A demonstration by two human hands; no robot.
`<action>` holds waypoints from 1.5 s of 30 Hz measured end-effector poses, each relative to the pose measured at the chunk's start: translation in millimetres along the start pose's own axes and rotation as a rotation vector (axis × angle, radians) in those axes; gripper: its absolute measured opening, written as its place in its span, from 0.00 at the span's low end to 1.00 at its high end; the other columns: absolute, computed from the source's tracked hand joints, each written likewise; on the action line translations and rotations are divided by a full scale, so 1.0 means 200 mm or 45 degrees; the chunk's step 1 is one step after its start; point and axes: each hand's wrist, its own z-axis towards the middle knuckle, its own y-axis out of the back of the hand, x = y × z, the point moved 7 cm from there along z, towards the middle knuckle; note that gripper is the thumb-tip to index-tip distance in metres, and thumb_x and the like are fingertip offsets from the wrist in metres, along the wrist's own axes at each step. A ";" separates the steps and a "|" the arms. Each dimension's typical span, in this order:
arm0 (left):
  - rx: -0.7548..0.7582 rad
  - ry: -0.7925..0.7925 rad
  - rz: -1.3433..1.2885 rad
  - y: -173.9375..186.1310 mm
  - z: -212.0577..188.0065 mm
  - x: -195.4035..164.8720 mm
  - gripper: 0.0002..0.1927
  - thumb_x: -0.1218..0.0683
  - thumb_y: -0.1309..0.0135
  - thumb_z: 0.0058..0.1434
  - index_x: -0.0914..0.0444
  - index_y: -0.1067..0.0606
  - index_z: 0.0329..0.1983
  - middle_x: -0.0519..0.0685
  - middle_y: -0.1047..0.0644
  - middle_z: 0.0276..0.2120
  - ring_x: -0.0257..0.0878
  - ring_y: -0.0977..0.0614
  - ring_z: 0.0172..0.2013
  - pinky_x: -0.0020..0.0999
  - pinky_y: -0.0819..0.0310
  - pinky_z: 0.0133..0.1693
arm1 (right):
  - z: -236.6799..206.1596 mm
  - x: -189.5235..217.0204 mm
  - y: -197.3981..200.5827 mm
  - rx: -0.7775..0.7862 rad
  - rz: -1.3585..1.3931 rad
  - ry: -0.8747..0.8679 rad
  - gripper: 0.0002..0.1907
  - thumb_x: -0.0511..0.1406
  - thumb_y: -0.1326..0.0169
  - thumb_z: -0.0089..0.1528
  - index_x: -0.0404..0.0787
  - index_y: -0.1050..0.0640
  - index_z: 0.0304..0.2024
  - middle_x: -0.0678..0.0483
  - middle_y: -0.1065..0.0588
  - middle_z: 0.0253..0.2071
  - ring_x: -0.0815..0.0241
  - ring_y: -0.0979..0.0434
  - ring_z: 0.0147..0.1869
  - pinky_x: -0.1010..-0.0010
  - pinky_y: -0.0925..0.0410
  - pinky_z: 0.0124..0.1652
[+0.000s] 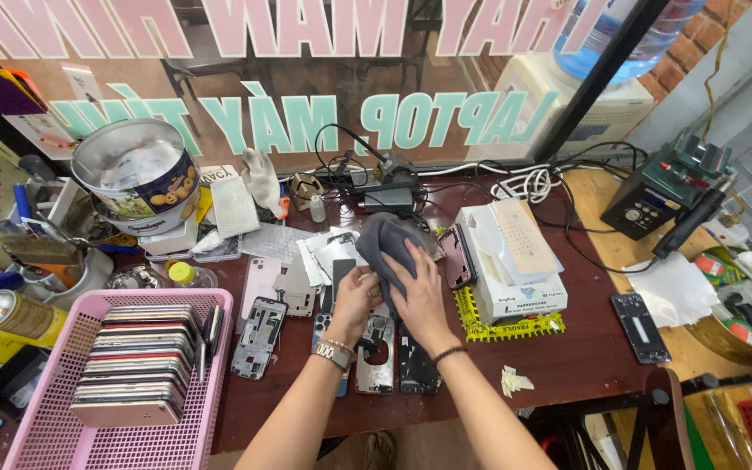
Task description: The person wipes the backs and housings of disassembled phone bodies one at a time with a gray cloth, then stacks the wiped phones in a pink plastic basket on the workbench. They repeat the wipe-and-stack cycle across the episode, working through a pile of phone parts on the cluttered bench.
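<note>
Item: grey cloth (386,242), mid-worktop (585,348), bunched over a dark phone part. My left hand (354,300) pinches its lower edge; my right hand (418,292) presses flat on it. Wiping looks underway; opened phone frames (376,352) below lie untouched.

left wrist: a gold metal watch (332,354) and a thin bead bracelet (338,345)
right wrist: a thin dark band (448,353)
arms: bare, no sleeves showing
</note>
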 end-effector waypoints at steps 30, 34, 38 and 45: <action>-2.219 -0.370 0.706 1.78 -1.53 -0.89 0.30 0.56 0.49 0.65 0.73 0.39 0.69 0.68 0.33 0.62 0.60 0.33 0.63 0.50 0.43 0.63 | -0.26 1.92 -1.36 0.817 0.664 0.278 0.16 0.29 0.44 0.58 0.44 0.28 0.48 0.46 0.25 0.41 0.44 0.22 0.46 0.54 0.29 0.43; -1.695 -0.279 0.063 1.92 -1.46 -0.74 0.28 0.59 0.54 0.62 0.67 0.34 0.67 0.59 0.24 0.59 0.49 0.21 0.54 0.41 0.29 0.56 | -0.40 1.98 -1.59 0.959 0.409 0.363 0.16 0.29 0.44 0.59 0.44 0.28 0.50 0.45 0.28 0.44 0.41 0.26 0.49 0.52 0.29 0.46; -1.462 -0.055 -0.220 1.97 -1.44 -0.64 0.31 0.59 0.55 0.63 0.60 0.41 0.72 0.57 0.26 0.60 0.48 0.22 0.54 0.44 0.28 0.54 | -0.47 2.04 -1.65 0.810 0.365 0.558 0.18 0.26 0.46 0.56 0.41 0.29 0.49 0.46 0.30 0.49 0.43 0.29 0.58 0.55 0.27 0.47; -1.863 0.050 0.696 1.97 -1.44 -0.80 0.29 0.54 0.49 0.63 0.65 0.35 0.69 0.63 0.31 0.62 0.55 0.34 0.65 0.49 0.47 0.68 | -0.26 2.06 -1.42 0.571 0.587 0.401 0.23 0.29 0.39 0.55 0.39 0.27 0.53 0.45 0.30 0.50 0.42 0.30 0.56 0.56 0.30 0.48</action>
